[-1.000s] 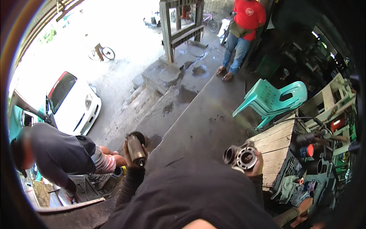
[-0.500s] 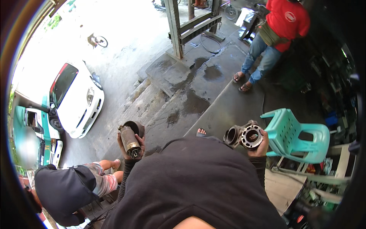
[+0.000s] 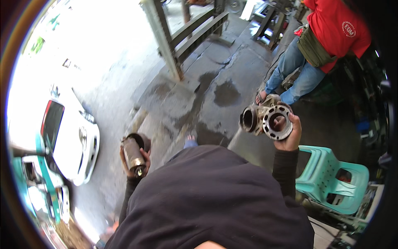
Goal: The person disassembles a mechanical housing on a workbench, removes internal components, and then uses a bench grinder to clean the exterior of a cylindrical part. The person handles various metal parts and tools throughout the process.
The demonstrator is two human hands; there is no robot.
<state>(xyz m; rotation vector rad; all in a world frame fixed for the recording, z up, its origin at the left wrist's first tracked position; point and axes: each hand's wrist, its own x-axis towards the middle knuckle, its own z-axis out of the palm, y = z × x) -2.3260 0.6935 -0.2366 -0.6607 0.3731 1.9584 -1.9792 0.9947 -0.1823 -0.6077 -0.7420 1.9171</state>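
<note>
My left hand (image 3: 146,161) is wrapped round a worn metal cylinder (image 3: 133,152), which has a brassy lower end. A dark cup-shaped round part (image 3: 145,140) sits against its far side, and I cannot tell whether the two are joined. Farther out on the right, my right hand (image 3: 291,140) grips a greasy cast-metal housing (image 3: 266,124). Its round flange, pierced with slots, faces me, and a second open bore points left. The fingers behind the housing are partly hidden. Both parts are held up off the floor, well apart.
Stacked green plastic chairs (image 3: 319,170) stand close by my right arm. Ahead on the right is a person in a red shirt (image 3: 336,25). A metal post with rails (image 3: 166,45) rises from wet concrete (image 3: 226,93). A white car (image 3: 78,145) is at left.
My right hand has raised the housing farther forward. The left hand, with the cylinder, shifts slightly left. My view has turned and moved ahead, bringing the red-shirted person and chairs nearer.
</note>
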